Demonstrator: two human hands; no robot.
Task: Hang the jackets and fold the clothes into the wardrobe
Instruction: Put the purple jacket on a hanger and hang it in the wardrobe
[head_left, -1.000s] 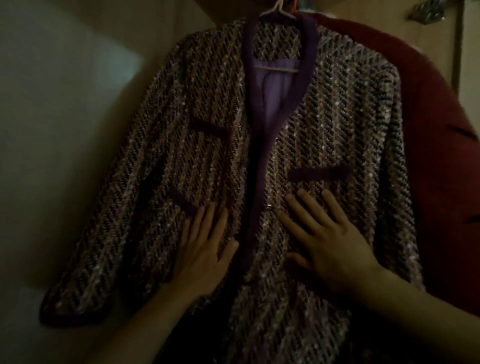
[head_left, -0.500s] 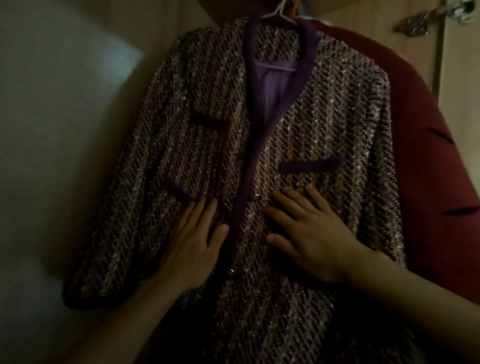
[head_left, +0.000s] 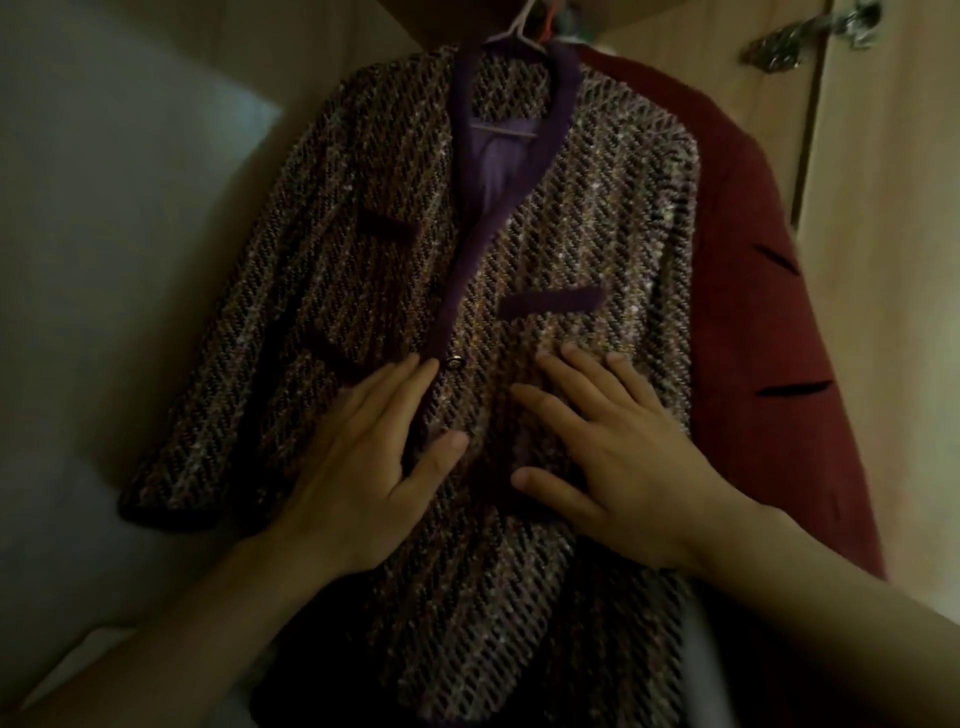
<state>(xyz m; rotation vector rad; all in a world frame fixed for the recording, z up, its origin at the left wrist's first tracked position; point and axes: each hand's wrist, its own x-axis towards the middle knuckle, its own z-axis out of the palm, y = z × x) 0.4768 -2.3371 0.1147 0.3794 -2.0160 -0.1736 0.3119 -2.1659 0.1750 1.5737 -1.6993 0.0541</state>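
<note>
Tweed jacket is hanging on the hanger with its front facing me. A red coat is lying directly behind it and showing past one shoulder.

I am seeing both hands spread flat on the front panels, well below the hanger. The left hand is just beside the button. The right hand is under the purple pocket trim. Fingers are straight and clamping nothing, and the hands are lying apart, one on each side of the front edge.

Risks, as I am judging them:
- Pressing downward while smoothing is loading the shoulders. One could be sliding off the hanger and dropping the jacket.
- The hook's seat is sitting out of view above the hanger, so I cannot tell how secure it is. A tug could be unhooking it.
- The loose tweed weave could be snagging on a fingernail.
- Pushing hard could be creasing the red coat behind.

Orientation: the collar is pointing up at the hanger. The hem is pointing down toward me and running off the frame. The long axis is running collar to hem, near vertical in the view. The sleeve on the left hand's side is slanting outward and down from the hanger, cuff lowest.
</note>
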